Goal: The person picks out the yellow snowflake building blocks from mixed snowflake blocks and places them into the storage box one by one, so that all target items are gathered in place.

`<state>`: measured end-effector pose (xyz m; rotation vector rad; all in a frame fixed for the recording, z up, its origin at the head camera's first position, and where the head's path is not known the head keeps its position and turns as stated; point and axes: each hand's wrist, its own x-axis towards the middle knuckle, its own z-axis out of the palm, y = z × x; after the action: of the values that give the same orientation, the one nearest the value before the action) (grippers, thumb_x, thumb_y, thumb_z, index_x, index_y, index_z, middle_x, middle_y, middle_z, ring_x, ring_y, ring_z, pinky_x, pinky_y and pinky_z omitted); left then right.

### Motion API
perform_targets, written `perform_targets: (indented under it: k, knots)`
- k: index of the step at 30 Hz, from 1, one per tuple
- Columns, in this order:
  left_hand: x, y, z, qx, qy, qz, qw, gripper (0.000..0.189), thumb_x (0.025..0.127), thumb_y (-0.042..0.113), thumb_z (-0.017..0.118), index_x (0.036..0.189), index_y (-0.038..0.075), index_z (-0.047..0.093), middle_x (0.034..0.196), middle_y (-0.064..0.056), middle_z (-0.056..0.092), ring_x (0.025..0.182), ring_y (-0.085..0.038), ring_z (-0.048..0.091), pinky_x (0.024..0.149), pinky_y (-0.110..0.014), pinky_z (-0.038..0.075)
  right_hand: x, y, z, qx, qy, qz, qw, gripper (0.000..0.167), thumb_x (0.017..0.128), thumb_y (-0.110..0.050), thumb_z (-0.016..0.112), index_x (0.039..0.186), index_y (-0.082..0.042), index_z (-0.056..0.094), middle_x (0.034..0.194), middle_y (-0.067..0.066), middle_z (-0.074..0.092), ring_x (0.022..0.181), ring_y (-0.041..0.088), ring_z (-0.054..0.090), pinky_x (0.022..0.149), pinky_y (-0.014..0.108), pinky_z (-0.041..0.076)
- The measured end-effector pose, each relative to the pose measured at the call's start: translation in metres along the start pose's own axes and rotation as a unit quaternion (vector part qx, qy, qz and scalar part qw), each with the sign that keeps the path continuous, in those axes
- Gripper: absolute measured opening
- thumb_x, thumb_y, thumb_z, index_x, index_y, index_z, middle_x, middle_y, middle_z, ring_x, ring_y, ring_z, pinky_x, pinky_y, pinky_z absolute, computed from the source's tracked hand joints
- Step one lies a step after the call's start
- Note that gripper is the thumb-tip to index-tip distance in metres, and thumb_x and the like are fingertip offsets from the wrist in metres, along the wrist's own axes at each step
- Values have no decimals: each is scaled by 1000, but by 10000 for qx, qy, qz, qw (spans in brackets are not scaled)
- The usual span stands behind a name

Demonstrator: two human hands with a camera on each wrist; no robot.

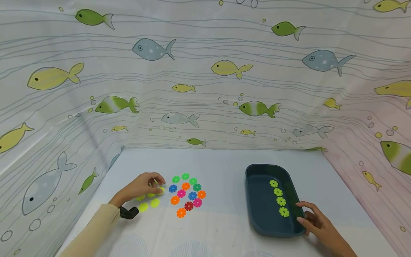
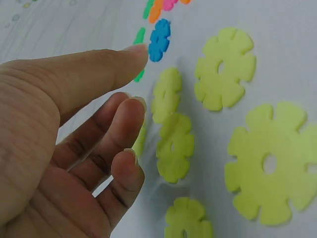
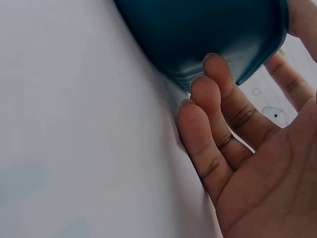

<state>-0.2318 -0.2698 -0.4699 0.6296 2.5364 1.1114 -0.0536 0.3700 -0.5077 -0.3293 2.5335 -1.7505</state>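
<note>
At the left of the table (image 1: 221, 235), flat yellow-green discs (image 1: 143, 207) are reached over by the left hand (image 1: 141, 185), its fingers loosely bent with nothing grasped; since these discs lie close together, 2 might be lifted at once; just beside, mixed-colour discs (image 1: 181, 193) could be nudged by a stray fingertip; farther right, the dark tray (image 1: 261, 200), bearing 4 yellow-green pieces (image 1: 281, 201) in a row, is gripped at its right wall by the right hand (image 1: 321, 223); if tugged, that row could be scattered.

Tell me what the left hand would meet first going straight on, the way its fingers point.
Probably the nearer blue disc, just ahead of the left hand in the head view, with a light green disc close beside it. The hand's height is unclear, so it might pass over both.
</note>
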Motion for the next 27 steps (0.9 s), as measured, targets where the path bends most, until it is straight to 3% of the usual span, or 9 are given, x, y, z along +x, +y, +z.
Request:
perform_targets:
  k: [9, 20, 27]
  knots:
    - [3, -9, -4, 238, 495, -364, 9978, 26, 91, 27, 81, 113, 17, 71, 104, 2, 68, 86, -22, 59, 69, -28, 50, -1, 2, -2, -50, 3, 107, 9999, 48, 106, -4, 55, 149, -1, 33, 76, 6, 52, 61, 26, 56, 60, 36, 54]
    - [14, -18, -1, 233, 729, -772, 9941, 42, 90, 29, 82, 127, 14, 67, 124, -9, 61, 82, -22, 53, 67, -30, 48, 0, 4, -3, -18, -48, 37, 10000, 49, 106, -3, 55, 149, -2, 33, 76, 5, 53, 59, 26, 57, 61, 36, 54]
    - [18, -15, -1, 379, 746, -937, 9921, 36, 89, 24, 83, 121, 12, 71, 113, -6, 64, 86, -22, 53, 72, -30, 48, 0, 2, -3, 42, -56, 139, 9999, 49, 106, -3, 55, 150, -3, 33, 75, 5, 52, 60, 26, 57, 61, 36, 54]
